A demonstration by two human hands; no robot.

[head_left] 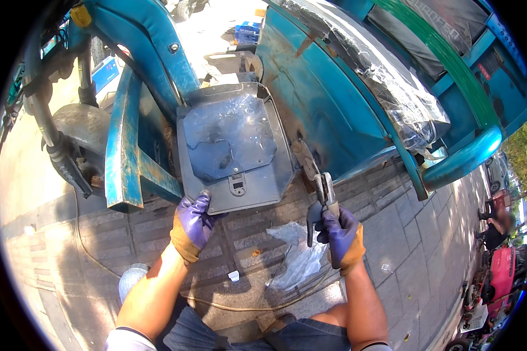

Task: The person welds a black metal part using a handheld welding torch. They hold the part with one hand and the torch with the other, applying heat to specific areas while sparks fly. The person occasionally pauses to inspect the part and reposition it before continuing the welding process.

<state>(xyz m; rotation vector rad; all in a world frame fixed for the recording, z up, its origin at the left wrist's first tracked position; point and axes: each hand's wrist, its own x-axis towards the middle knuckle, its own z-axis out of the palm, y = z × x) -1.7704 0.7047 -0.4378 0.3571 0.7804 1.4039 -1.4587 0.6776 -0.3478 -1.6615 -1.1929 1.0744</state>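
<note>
Sunlit paving (416, 245), striped with shadow, spread under everything. Nearest, a thin cable (240, 308) curved across it in front of the person's legs (199, 330); beyond lay a crumpled translucent plastic sheet (304, 257) and a small white scrap (233, 275). The left hand (194, 225), gloved in purple and orange, grasped the near left corner of a grey panel (246, 198). The right hand (342, 237), gloved alike, was clenched around the handles of a clamp tool (329, 190) off the panel's near right corner; whether its jaws gripped anything I could not tell. A dusty blue-grey plate (240, 137) covered the panel's middle. Hemming the panel in, a teal beam (122, 146) stood off its left edge and a teal side wall (316, 99) off its right. Farther away were a green tubular rail (471, 88), a blue box (104, 73) behind the beam and a red vehicle (500, 272).
</note>
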